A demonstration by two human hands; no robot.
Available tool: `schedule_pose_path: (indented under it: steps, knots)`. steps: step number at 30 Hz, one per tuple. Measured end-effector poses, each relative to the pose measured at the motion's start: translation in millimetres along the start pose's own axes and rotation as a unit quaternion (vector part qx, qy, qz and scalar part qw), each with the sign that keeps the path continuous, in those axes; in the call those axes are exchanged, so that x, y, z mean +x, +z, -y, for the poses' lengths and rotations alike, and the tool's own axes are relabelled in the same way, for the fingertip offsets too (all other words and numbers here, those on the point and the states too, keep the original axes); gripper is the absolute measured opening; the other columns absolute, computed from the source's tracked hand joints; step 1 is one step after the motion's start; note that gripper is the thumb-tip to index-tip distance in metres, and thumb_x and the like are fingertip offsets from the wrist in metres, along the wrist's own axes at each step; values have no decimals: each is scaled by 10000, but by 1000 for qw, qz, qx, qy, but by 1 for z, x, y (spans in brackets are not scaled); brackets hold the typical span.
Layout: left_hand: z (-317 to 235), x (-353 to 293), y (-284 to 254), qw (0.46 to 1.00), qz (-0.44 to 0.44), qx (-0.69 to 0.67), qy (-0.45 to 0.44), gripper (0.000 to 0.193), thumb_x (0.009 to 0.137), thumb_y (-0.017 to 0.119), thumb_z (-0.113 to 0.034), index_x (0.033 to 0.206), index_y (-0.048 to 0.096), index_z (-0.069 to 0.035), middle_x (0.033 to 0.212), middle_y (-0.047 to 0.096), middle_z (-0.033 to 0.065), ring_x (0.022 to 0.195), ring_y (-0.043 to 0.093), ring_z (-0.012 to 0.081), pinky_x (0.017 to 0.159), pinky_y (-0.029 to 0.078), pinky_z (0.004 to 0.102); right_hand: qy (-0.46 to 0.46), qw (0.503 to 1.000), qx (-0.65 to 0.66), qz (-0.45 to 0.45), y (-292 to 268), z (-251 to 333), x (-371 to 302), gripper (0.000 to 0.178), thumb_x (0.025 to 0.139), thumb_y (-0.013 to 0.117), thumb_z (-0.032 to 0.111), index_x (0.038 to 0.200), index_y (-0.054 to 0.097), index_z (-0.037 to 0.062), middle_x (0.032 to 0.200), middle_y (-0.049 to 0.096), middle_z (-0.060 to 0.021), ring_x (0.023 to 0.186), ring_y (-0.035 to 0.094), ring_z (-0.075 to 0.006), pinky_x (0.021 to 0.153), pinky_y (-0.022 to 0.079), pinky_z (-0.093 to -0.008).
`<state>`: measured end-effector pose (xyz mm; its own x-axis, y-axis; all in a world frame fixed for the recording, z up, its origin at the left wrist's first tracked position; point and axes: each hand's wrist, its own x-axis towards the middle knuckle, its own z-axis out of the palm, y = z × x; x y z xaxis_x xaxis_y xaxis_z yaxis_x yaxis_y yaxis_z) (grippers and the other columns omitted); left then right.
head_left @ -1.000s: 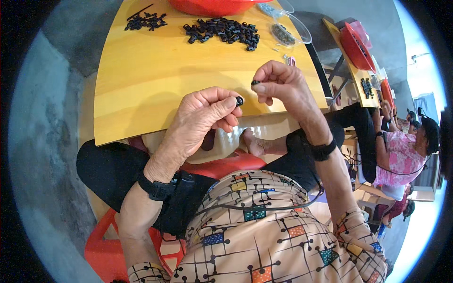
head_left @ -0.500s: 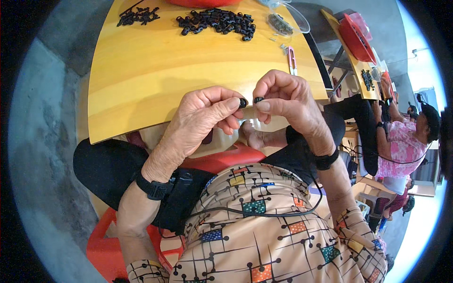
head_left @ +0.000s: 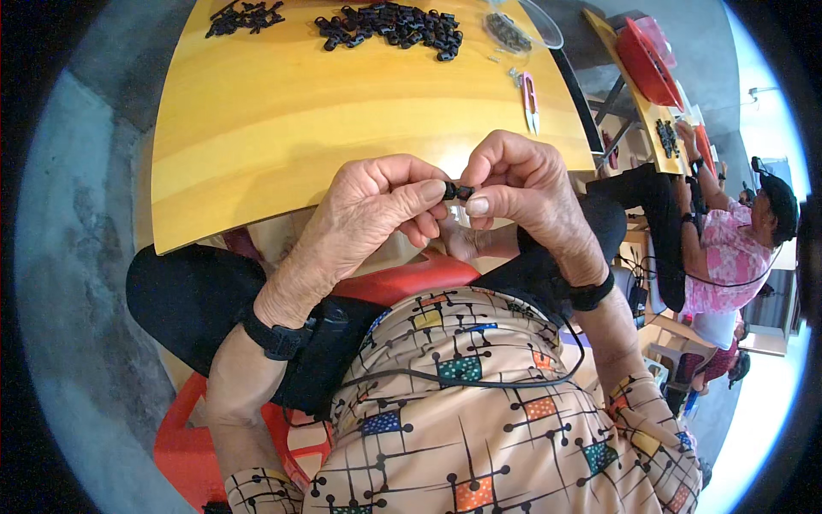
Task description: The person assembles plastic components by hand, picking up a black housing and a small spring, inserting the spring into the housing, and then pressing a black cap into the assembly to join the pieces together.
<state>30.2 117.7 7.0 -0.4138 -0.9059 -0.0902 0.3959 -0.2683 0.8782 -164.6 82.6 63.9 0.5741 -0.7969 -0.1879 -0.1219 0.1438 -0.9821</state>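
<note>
My left hand pinches a small black plastic piece between thumb and forefinger. Opposite it, my right hand pinches a second small black piece, mostly covered by the fingertips. The two pieces meet end to end, or nearly so; whether they are joined I cannot tell. Both hands are held over my lap, just off the near edge of the yellow table. At the far side of the tabletop lies a pile of small black plastic parts, with thinner black parts in a smaller heap to its left.
Pink-handled thread snips lie at the table's right, near a clear container of small pieces. Beyond, a person in a pink shirt sits at another table with a red basin. A dark cable crosses my shirt.
The gap between the two black pieces has closed as my hands came together. The table and its piles sit slightly higher in the picture.
</note>
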Motion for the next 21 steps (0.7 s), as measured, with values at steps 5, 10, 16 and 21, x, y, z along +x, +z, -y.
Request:
schedule_pose_path:
  steps: [5,10,16,21]
  knots:
    - [-2,-3,2,1000,11,17,-2,192,873,579,-165,969,597,0,719,610,29,581,562,73,532,478,199,5,1000,-4,4,1,-2,-3,164,735,710,38,824,573,28,691,593,6,602,551,-37,518,451,-165]
    - [-2,-7,5,999,19,35,-9,190,870,583,-155,961,601,10,713,608,28,573,562,72,527,477,197,1,1000,0,5,4,-3,-7,150,732,710,33,802,578,32,663,585,9,574,531,-29,471,418,-161]
    - [2,-9,9,999,19,36,-36,174,870,578,-139,952,604,13,707,604,27,562,563,69,512,472,184,-20,998,-54,4,2,-12,-13,140,731,711,42,780,581,35,620,572,5,492,492,-23,394,360,-160]
    - [7,-9,12,998,34,42,-37,148,868,571,-114,921,606,19,681,598,20,554,564,66,505,474,178,-26,998,-53,-1,4,-19,-20,146,736,713,61,754,570,32,597,559,12,468,464,-15,389,343,-158]
